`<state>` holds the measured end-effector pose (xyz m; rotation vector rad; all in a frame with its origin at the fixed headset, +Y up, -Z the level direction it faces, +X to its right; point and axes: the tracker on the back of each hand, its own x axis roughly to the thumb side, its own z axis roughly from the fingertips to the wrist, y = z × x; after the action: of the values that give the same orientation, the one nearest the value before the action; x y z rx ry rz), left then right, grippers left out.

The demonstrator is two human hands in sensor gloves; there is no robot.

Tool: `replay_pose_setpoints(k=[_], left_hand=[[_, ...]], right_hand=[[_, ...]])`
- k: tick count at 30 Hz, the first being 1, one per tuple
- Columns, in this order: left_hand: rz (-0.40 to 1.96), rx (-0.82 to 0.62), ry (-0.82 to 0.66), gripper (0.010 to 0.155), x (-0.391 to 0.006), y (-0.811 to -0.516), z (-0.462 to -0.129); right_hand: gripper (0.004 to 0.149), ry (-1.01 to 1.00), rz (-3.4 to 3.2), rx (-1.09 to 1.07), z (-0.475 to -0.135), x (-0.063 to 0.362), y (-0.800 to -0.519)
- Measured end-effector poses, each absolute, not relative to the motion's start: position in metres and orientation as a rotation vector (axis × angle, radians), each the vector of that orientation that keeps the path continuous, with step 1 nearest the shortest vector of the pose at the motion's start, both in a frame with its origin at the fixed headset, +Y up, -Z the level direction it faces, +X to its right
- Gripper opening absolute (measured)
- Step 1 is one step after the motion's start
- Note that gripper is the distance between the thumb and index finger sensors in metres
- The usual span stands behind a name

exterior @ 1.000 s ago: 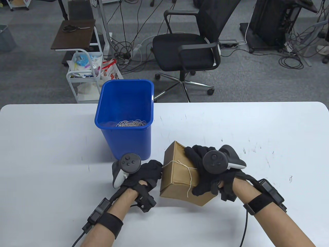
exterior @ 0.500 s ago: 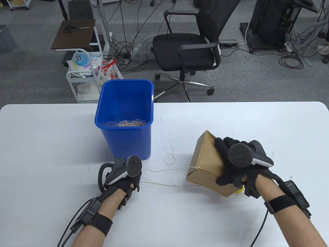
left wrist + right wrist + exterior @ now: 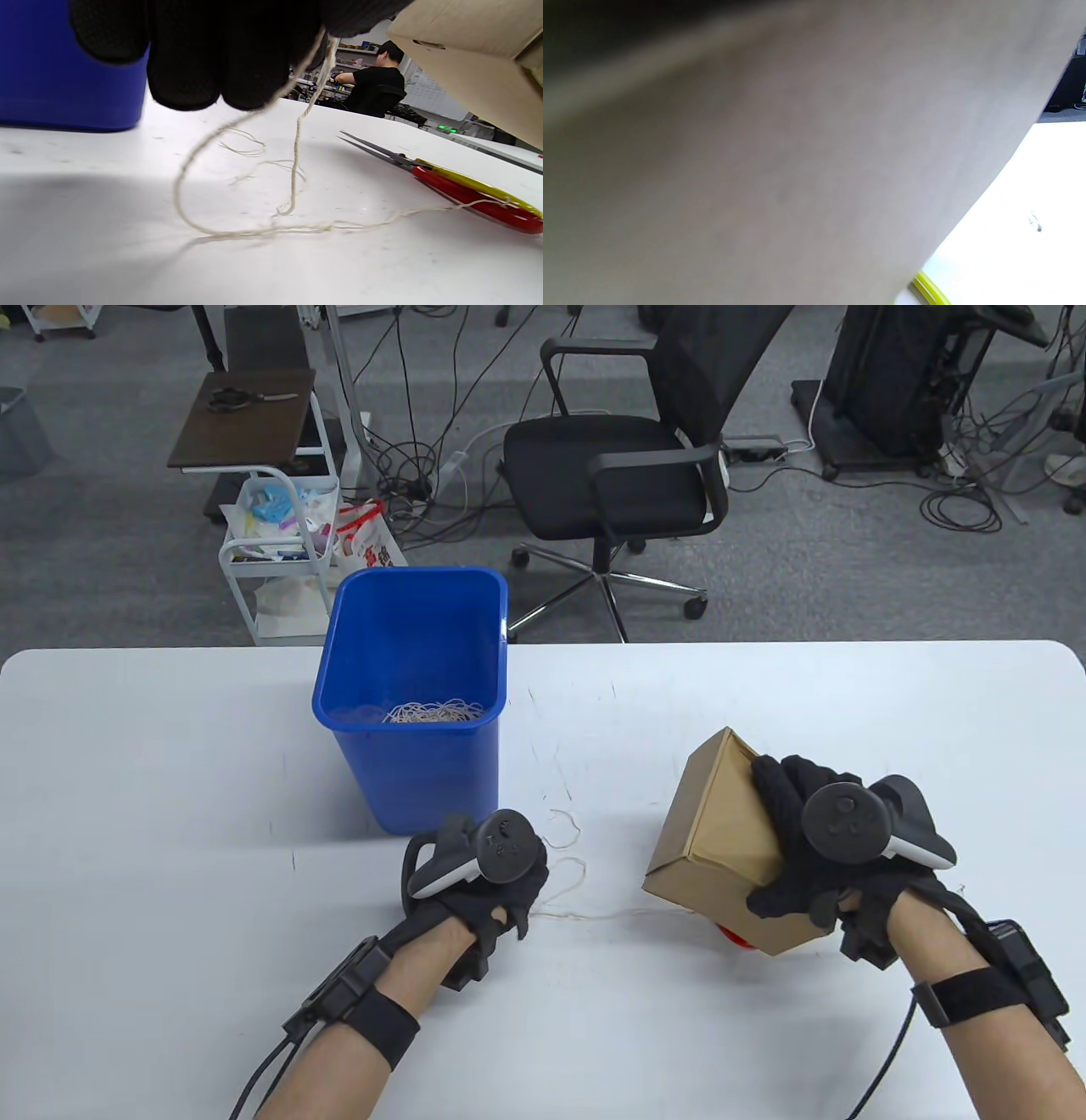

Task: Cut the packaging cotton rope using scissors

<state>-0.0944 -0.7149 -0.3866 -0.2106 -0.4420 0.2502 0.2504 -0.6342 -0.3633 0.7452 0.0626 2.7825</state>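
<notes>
Table view: rope off box, cut judged done
Left hand: pinches rope
Right hand: grips box
Left: binning rope

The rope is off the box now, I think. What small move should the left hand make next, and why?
Probably carry the rope up and drop it into the blue bin. The left hand pinches the rope, which trails loose on the table, free of the box in the right hand; the bin holds similar rope.
</notes>
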Motion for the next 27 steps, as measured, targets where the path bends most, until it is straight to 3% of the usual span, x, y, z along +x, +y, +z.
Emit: replay_pose_setpoints(k=[5,11,16,20,23,27], left_hand=[[0.260,-0.335,-0.426,0.061,-0.084,-0.730,-0.400],[0.200,-0.517,-0.404,0.089,-0.078,-0.746,-0.411],[-0.036,-0.539,-0.412,0.105,-0.064,-0.758,-0.417],[-0.006,-0.607,-0.390,0.104,-0.062,-0.765,-0.425],[0.020,-0.624,-0.356,0.094,-0.066,-0.768,-0.431],[0.084,-0.488,-0.337,0.073,-0.069,-0.767,-0.432]], right_hand=[[0.135,0.052,2.763,0.746,-0.357,0.255,-0.634],[0.135,0.057,2.760,0.756,-0.353,0.259,-0.636],[0.135,0.065,2.755,0.783,-0.352,0.257,-0.637],[0.135,0.072,2.752,0.793,-0.353,0.256,-0.637],[0.135,0.081,2.748,0.797,-0.353,0.256,-0.638],[0.134,0.087,2.744,0.801,-0.353,0.255,-0.639]])
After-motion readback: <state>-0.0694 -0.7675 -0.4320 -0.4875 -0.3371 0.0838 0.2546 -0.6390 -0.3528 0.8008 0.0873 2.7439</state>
